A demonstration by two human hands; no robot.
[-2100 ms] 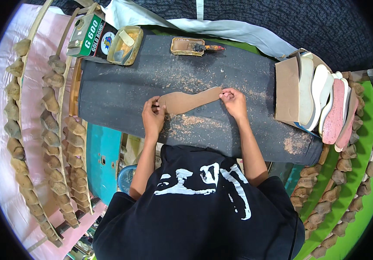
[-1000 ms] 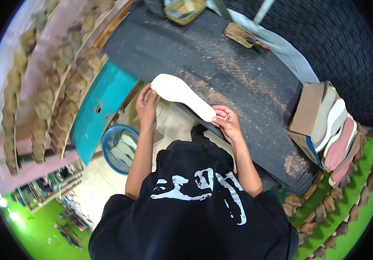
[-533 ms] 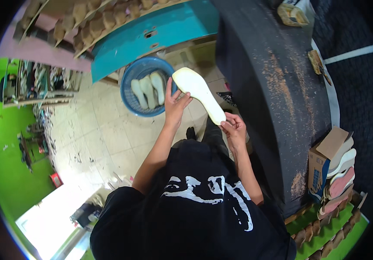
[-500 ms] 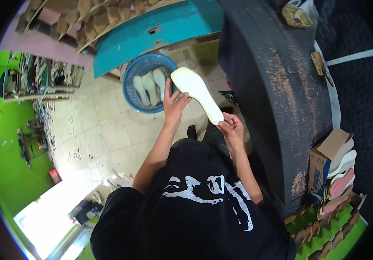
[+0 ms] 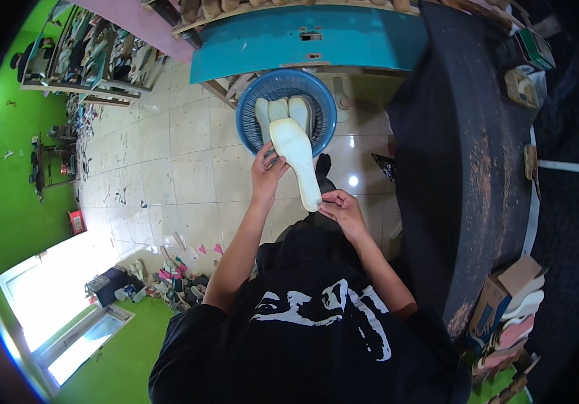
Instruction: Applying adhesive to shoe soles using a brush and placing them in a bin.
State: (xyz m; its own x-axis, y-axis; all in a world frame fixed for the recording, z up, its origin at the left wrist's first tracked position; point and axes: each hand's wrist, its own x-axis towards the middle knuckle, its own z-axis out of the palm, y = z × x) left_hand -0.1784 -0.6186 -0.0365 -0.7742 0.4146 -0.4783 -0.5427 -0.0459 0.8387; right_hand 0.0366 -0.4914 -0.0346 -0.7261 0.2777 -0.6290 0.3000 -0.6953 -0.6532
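A pale cream shoe insole (image 5: 296, 158) is held up in front of me between both hands. My left hand (image 5: 268, 174) grips its left edge near the wide forefoot end, thumb against the edge and fingers partly behind it. With thumb and fingers, my right hand (image 5: 341, 210) pinches the narrow heel end. Beyond the insole, a round blue plastic basket (image 5: 246, 101) stands on the floor. Several similar insoles (image 5: 299, 108) lie in it, partly hidden by the held one.
A turquoise bench (image 5: 256, 44) spans the far side. To the right runs a dark cloth-covered table (image 5: 437, 202) strewn with brown crumbs. A cardboard box (image 5: 495, 303) and stacked insoles (image 5: 515, 330) sit at its near right end. A shoe rack (image 5: 94, 54) stands far left.
The view has turned to the right, so the basket appears nearer the middle. The insole has swung more upright and now overlaps the basket; both hands still hold it.
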